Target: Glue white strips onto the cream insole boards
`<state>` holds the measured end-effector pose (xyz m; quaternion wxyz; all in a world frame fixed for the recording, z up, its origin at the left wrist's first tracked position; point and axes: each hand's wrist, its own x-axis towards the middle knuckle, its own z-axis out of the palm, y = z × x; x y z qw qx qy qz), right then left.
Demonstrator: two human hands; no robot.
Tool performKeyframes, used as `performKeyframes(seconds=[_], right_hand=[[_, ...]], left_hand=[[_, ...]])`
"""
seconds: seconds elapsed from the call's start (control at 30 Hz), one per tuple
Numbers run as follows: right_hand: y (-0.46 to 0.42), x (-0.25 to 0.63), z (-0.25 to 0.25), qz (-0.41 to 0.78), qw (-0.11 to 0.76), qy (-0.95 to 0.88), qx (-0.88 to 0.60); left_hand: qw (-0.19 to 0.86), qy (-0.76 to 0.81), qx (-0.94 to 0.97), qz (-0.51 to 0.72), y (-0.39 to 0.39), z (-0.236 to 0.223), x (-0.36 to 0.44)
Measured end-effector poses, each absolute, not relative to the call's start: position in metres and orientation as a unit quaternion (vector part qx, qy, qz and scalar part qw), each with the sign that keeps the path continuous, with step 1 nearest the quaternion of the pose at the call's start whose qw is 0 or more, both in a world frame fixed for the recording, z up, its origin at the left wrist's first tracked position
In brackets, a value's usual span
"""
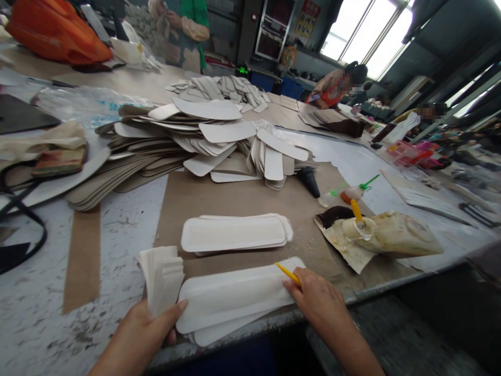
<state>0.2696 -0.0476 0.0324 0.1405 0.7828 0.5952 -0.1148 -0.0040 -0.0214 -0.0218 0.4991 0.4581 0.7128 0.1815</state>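
Note:
My left hand (148,326) is closed around a fanned stack of small white paper pieces (162,277) at the table's near edge. Beside it lies a long white rounded insole-shaped piece (235,292) on top of others. My right hand (319,303) rests on that piece's right end and pinches a thin yellow-handled brush (287,273), its tip pointing left over the piece. A second pile of the same white pieces (235,233) lies just beyond.
A glue-caked pot with a yellow brush (366,227) sits on stained paper at right, near small glue bottles (352,193). Large heaps of grey and white cut pieces (176,141) fill the table's middle. Other people work at the far side. An orange bag (55,31) sits far left.

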Motion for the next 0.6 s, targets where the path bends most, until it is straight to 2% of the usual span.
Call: performKeyframes(seconds=[0.4,0.6], right_hand=[[-0.0419,0.2713,0.0304,-0.135,0.141,0.603,0.774],[-0.0515,0.2716,0.0314,-0.093,0.119,0.582,0.799]], left_hand=[[0.503,0.705,0.472,0.169,-0.0204,-0.0119,0.0037],[0.476,0.712,0.491,0.157,-0.0226,-0.0162,0.001]])
